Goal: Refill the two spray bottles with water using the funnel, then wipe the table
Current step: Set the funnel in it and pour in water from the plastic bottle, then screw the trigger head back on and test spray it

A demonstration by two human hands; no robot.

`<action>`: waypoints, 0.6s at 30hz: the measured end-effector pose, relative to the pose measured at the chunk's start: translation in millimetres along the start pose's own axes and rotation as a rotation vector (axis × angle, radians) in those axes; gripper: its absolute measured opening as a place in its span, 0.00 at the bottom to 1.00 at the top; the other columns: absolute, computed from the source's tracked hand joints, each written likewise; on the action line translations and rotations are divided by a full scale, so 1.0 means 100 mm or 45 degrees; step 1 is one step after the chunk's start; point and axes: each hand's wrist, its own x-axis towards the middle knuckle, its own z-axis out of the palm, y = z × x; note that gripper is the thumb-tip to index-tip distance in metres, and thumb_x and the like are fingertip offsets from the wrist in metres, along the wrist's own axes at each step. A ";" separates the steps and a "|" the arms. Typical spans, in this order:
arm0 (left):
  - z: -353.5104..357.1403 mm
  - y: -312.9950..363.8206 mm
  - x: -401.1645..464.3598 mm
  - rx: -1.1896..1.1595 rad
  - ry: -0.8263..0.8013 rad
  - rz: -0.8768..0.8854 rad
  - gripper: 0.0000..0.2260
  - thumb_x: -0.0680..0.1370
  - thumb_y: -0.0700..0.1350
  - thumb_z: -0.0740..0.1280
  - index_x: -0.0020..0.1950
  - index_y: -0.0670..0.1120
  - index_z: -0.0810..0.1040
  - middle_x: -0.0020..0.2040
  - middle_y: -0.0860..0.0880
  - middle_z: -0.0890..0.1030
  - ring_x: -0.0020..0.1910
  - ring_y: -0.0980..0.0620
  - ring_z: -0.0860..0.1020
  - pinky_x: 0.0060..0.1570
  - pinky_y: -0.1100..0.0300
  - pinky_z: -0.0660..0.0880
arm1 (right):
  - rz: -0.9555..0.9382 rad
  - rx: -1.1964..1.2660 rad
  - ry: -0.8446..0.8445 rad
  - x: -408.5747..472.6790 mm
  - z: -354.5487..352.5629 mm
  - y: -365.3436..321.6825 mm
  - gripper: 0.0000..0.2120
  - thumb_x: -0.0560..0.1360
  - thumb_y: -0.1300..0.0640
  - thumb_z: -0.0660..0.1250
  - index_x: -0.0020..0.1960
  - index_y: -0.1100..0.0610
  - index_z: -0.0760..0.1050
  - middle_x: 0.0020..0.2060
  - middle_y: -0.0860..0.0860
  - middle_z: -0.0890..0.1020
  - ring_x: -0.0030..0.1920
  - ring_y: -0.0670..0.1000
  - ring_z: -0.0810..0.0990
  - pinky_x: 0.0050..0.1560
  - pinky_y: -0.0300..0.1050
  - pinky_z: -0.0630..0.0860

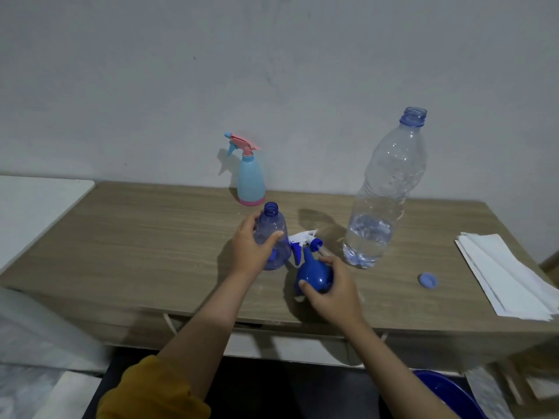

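Head view is looking down on a long wood-grain table (145, 237) that is running across the middle of the frame against a grey wall (211, 71). Just left of centre, the left hand (251, 252) is wrapping around a clear blue-tinted plastic spray bottle (273, 234) that is standing upright on the table with its threaded neck open and no sprayer on it; thumb and fingers are closing on its body. Immediately to the right, the right hand (335, 288) is gripping a dark blue plastic funnel (314, 275) by its wide bowl, the narrow spout pointing up and away toward the upper part of the frame. Between the two hands, a white and blue trigger sprayer head (302, 240) is lying on the tabletop, just beyond the funnel's spout.

Behind the hands, near the wall at centre, a light blue opaque spray bottle with a pink base and pink-and-blue trigger (249, 176) is standing upright with its sprayer fitted. To the right of centre, a tall clear plastic water bottle (384, 201) is standing uncapped, holding water only in its lower part. A small blue screw cap (427, 280) is lying on the table to its lower right. At the right edge, a stack of white paper sheets (508, 279) is resting on the table. A mustard-yellow sleeve (151, 391) is showing on the left arm at the bottom.
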 end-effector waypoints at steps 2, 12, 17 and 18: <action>0.00 0.00 0.01 0.018 -0.010 -0.007 0.22 0.70 0.50 0.75 0.61 0.51 0.74 0.57 0.53 0.79 0.55 0.55 0.76 0.52 0.62 0.72 | -0.001 -0.053 0.024 -0.05 0.10 0.08 0.25 0.64 0.52 0.78 0.54 0.50 0.68 0.51 0.48 0.75 0.49 0.48 0.76 0.46 0.31 0.70; 0.00 -0.01 0.03 0.055 -0.010 -0.027 0.22 0.69 0.53 0.75 0.60 0.54 0.73 0.57 0.54 0.79 0.56 0.54 0.77 0.55 0.54 0.76 | -0.059 -0.094 -0.057 -0.20 0.22 0.24 0.34 0.65 0.45 0.76 0.64 0.55 0.67 0.56 0.46 0.72 0.56 0.48 0.73 0.52 0.40 0.75; 0.01 -0.02 0.02 0.063 0.006 -0.025 0.22 0.70 0.53 0.74 0.61 0.53 0.73 0.59 0.54 0.79 0.56 0.55 0.76 0.54 0.57 0.75 | -0.303 -0.141 0.137 -0.17 -0.01 0.13 0.26 0.70 0.46 0.71 0.62 0.60 0.71 0.55 0.47 0.75 0.55 0.43 0.73 0.57 0.26 0.67; 0.01 -0.02 0.01 0.058 0.010 -0.026 0.22 0.70 0.52 0.74 0.62 0.53 0.73 0.59 0.54 0.79 0.56 0.56 0.76 0.54 0.58 0.75 | -0.345 -0.142 0.175 -0.10 -0.07 0.08 0.23 0.72 0.48 0.70 0.61 0.60 0.73 0.54 0.48 0.76 0.56 0.44 0.74 0.58 0.28 0.68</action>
